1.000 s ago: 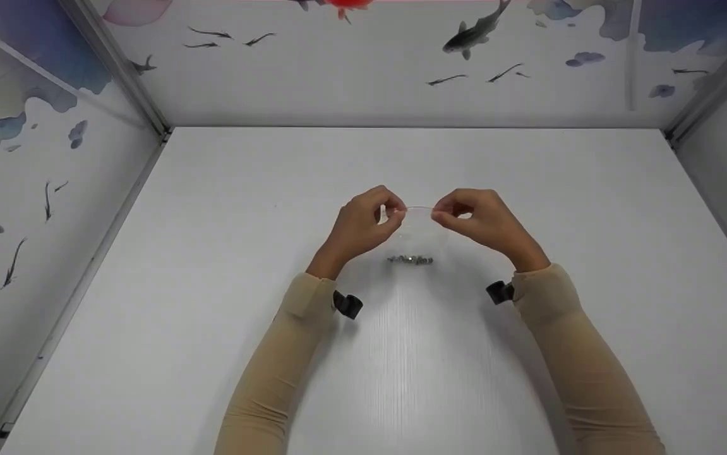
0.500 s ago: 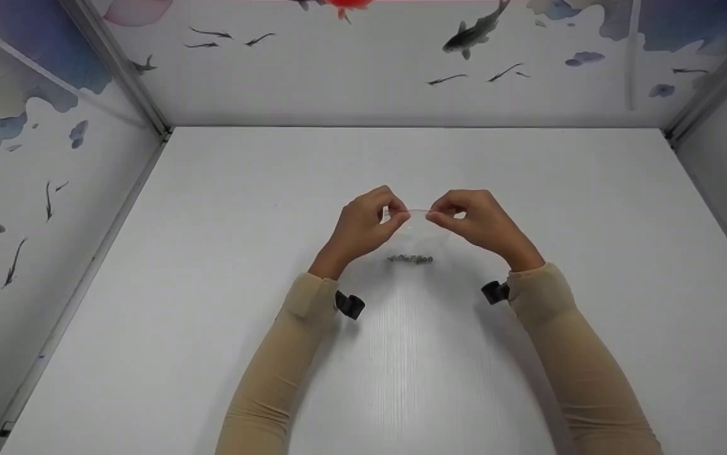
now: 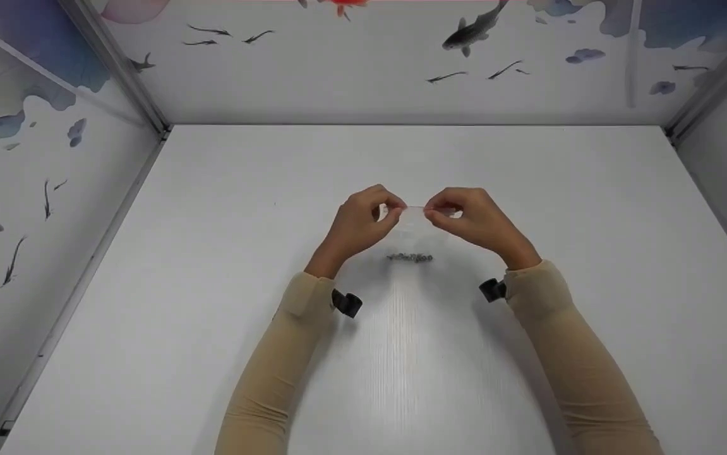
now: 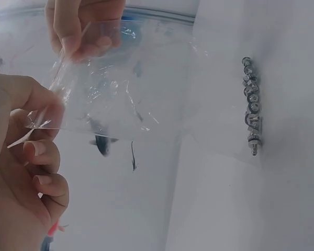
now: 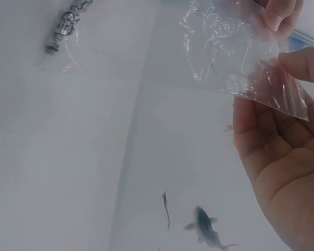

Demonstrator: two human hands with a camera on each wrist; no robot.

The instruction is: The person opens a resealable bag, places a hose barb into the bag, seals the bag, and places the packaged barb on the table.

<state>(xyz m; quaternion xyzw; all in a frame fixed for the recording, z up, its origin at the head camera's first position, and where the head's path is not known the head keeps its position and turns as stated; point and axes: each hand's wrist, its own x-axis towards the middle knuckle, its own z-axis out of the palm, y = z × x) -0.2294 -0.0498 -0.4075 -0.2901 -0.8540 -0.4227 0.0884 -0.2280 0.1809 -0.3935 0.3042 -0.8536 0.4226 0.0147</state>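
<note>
A clear plastic bag (image 4: 110, 89) hangs upright between both hands, its top edge pinched on either side. Along its bottom lies a row of small shiny metal fasteners (image 3: 409, 258), which look like bolts with nuts in the left wrist view. My left hand (image 3: 366, 218) pinches the bag's top left part between thumb and index finger. On the other side, my right hand (image 3: 480, 218) pinches the top edge with thumb and fingers, a short way from the left. In the right wrist view the bag's corner (image 5: 298, 107) sticks out past the right thumb.
The white table (image 3: 211, 253) spreads all round the hands. A white back wall (image 3: 338, 76) and left wall (image 3: 35, 208), both printed with fish, border it. A black wrist camera (image 3: 347, 303) sits on the left sleeve, another camera (image 3: 493, 289) on the right.
My right hand has moved slightly left along the bag's top edge, narrowing the gap between the hands. The left hand stays nearly in place, still pinching.
</note>
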